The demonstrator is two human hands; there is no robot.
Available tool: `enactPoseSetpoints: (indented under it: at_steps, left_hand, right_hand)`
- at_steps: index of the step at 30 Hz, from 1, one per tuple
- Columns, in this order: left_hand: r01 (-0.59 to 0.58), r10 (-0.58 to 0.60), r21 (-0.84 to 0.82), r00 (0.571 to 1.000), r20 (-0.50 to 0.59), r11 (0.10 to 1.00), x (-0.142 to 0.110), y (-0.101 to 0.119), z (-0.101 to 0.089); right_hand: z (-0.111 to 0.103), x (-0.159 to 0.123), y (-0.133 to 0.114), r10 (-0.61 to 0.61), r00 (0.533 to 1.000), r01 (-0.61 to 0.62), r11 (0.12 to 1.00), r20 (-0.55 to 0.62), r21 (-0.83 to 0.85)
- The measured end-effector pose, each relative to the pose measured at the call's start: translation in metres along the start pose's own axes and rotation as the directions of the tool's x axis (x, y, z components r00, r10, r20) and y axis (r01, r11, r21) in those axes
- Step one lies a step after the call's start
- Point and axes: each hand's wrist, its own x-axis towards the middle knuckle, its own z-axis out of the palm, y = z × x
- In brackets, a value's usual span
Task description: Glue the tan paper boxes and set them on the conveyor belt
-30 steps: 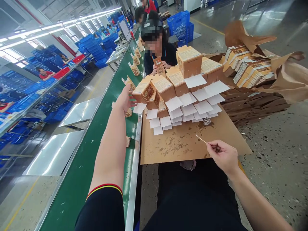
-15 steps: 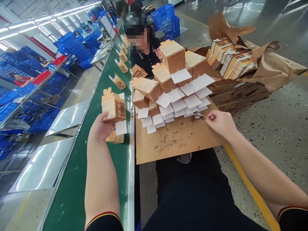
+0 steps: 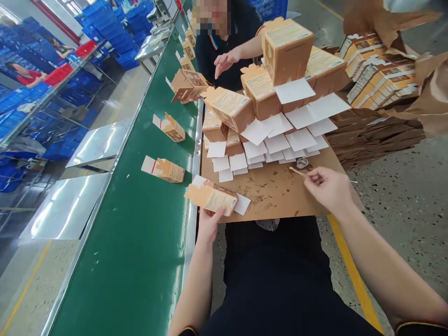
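My left hand [image 3: 210, 225] is closed on the lower side of a tan printed carton [image 3: 217, 198]. That carton lies tilted over the near left edge of the cardboard-topped table [image 3: 280, 200], with a white flap out at its right end. In my right hand [image 3: 324, 186] a thin wooden stick [image 3: 297, 171] is pinched, its tip pointing left above the table. Just beyond the stick sits a small clear dish [image 3: 302, 163]. Behind it rises a stack of cartons [image 3: 229, 109] with white flaps [image 3: 299, 140] hanging toward me.
A green conveyor belt [image 3: 140, 233] runs along my left, carrying several cartons [image 3: 171, 170]. Across the stack, another person [image 3: 227, 51] reaches an arm over. Bundled flat cartons [image 3: 385, 88] in torn brown paper [image 3: 378, 135] lie at the right.
My left hand has brought the carton from above the belt right to the table edge, turning it. The stick stays in my right hand, clear of the dish. The other person's arm now extends forward.
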Motion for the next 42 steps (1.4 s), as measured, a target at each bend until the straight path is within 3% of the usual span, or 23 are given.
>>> enactPoseSetpoints:
  at_steps: [4, 8, 11, 15, 21, 26, 31, 35, 38, 40, 42]
  left_hand:
    - [-0.008, 0.006, 0.075, 1.000, 0.024, 0.997, 0.010, -0.011, 0.009]
    - [0.001, -0.004, 0.104, 1.000, 0.028, 0.995, 0.015, -0.012, 0.011]
    - [-0.015, 0.012, 0.117, 1.000, 0.027, 0.993, 0.011, -0.011, 0.012]
    - [-0.022, 0.018, 0.137, 0.999, 0.031, 0.990, 0.007, -0.008, 0.014]
    - [-0.123, 0.133, 0.180, 0.990, -0.044, 0.976, -0.003, -0.018, 0.027]
    - [-0.181, 0.236, 0.429, 0.969, -0.078, 0.885, -0.024, -0.030, 0.036]
    - [-0.157, 0.218, 0.521, 0.974, -0.058, 0.839, -0.032, -0.027, 0.040]
    - [-0.156, 0.208, 0.550, 0.978, -0.034, 0.821, -0.031, -0.027, 0.044]
    - [-0.184, 0.260, 0.571, 0.964, -0.054, 0.800, -0.023, -0.025, 0.030]
    - [-0.185, 0.328, 0.583, 0.933, -0.149, 0.791, -0.012, -0.017, 0.005]
    - [-0.142, 0.381, 0.587, 0.872, -0.306, 0.797, 0.005, -0.001, -0.030]
  right_hand:
    - [0.058, -0.060, -0.033, -0.203, 0.949, 0.148, 0.962, 0.242, 0.230]
    - [0.107, -0.090, -0.047, -0.275, 0.930, 0.210, 0.943, 0.246, 0.260]
    - [0.120, -0.096, -0.046, -0.322, 0.906, 0.259, 0.935, 0.274, 0.241]
    - [0.119, -0.096, -0.039, -0.359, 0.886, 0.302, 0.927, 0.294, 0.222]
    - [0.109, -0.082, -0.031, -0.268, 0.952, 0.231, 0.945, 0.145, 0.232]
    - [0.094, -0.082, -0.028, -0.159, 0.985, 0.134, 0.946, 0.064, 0.296]
    - [0.078, -0.089, -0.027, -0.074, 0.995, 0.051, 0.952, 0.063, 0.301]
    - [0.076, -0.091, -0.030, -0.079, 0.995, 0.058, 0.949, 0.054, 0.311]
    - [0.075, -0.089, -0.032, -0.101, 0.994, 0.085, 0.942, 0.034, 0.324]
    - [0.071, -0.088, -0.032, -0.105, 0.994, 0.094, 0.939, 0.015, 0.331]
    - [0.065, -0.085, -0.030, -0.095, 0.995, 0.090, 0.938, 0.000, 0.333]
